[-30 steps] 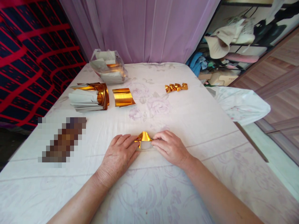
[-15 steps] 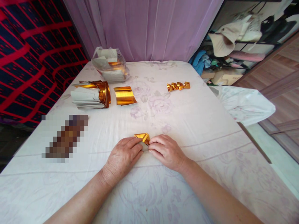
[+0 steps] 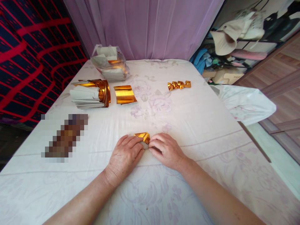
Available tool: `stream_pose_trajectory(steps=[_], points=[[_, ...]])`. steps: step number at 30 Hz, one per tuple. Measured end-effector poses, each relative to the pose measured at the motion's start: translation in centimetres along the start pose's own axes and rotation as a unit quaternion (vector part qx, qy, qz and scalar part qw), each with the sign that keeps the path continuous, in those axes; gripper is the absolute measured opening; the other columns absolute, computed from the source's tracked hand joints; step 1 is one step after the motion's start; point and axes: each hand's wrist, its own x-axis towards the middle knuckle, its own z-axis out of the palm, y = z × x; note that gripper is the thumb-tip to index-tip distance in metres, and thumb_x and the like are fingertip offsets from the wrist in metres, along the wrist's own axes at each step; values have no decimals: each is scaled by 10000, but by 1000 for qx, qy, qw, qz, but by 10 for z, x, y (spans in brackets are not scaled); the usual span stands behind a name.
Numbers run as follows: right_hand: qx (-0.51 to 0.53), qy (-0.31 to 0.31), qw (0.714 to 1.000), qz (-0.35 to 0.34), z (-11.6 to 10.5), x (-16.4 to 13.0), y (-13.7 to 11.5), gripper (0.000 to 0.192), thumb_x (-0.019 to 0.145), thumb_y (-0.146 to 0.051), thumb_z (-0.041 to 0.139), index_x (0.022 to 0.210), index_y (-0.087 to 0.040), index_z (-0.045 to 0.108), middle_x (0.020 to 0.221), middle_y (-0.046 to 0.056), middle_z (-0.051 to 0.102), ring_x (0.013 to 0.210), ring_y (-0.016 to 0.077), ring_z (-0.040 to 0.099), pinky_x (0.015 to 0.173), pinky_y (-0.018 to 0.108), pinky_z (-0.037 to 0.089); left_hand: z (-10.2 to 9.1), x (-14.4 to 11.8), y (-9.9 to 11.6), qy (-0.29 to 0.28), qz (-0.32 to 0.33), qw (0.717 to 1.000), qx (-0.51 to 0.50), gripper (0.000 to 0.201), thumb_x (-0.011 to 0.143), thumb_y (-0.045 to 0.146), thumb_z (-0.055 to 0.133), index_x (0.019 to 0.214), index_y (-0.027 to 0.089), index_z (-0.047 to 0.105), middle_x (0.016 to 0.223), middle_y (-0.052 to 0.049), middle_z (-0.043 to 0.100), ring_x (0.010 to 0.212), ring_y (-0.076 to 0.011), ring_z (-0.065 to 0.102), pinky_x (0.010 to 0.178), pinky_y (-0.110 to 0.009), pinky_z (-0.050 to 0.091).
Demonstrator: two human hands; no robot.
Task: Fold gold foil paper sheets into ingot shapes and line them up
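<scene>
- Left hand (image 3: 125, 154) and right hand (image 3: 165, 150) are pinching a small gold foil piece (image 3: 142, 137) between fingertips, pressing it onto the tablecloth (image 3: 199, 125).
- Creasing firmly, edges aligned, seems best.
- Finished gold twists (image 3: 179, 85) are lying well beyond the foil piece.

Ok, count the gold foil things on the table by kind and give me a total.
Folded gold foil piece pinched between the left hand and right hand: 1
Finished folded gold pieces in a row: 4
Flat gold foil sheet: 1
Stack of foil-backed sheets: 1
Bag of sheets: 1
Total: 8
</scene>
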Motion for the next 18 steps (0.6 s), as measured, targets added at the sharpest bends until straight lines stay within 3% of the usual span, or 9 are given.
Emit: stream_pose_trajectory(steps=[7,18], points=[[-5,13,1000,15,4,2,-2,109,834,-110,620,788,-208,620,875,31,672,835,188,601,769,332,456,-1,3,5,-8,-38,999,-33,125,919,245,570,934,211,689,1173,-56,701,1082,-253,632,1016,-508,438],[23,21,999,35,4,1,0,125,783,-108,646,825,-221,610,889,25,670,842,190,614,775,335,465,1,8,5,-17,-86,994,-60,119,905,264,583,865,213,683,1151,-53,686,1005,-247,595,898,-454,452]])
